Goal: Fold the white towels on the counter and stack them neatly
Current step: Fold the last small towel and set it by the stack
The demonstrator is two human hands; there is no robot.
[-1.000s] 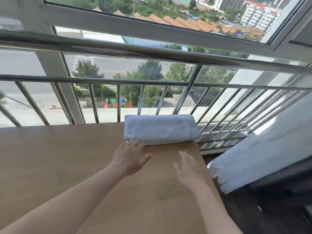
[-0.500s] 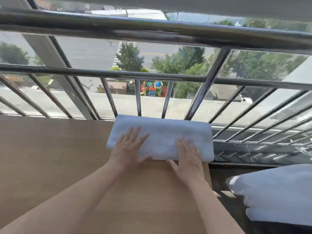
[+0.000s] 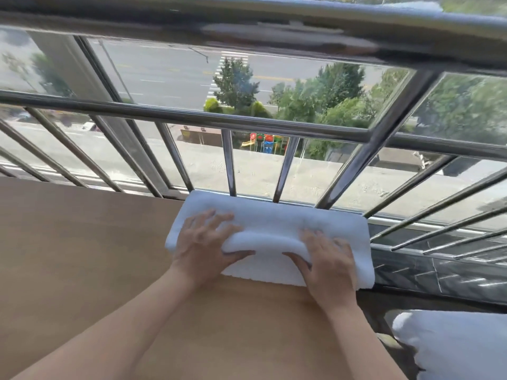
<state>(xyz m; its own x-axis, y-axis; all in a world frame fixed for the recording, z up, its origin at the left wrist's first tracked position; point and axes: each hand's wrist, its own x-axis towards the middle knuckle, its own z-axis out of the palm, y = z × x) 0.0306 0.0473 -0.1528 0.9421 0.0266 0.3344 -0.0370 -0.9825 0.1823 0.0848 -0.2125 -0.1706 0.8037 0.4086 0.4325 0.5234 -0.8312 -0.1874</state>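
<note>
Head view: left hand [image 3: 204, 242] and right hand [image 3: 327, 263] both pinch the near fold of the white towel [image 3: 274, 220], far corner of the counter [image 3: 82, 256] by the railing [image 3: 229, 163], and it looks soft, light and floppy, best gripped wide.

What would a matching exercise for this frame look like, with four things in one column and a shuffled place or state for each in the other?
Things
1. left hand
2. white towel
3. railing
4. white bundle

Places or states
A. beyond the far edge of the counter, in front of the window
B. off the counter, at lower right
C. folded, at the counter's far right corner
D. thumb tucked under the towel's top layer, fingers on top

Pairs: 1-D, 2-C, 3-A, 4-B
</note>
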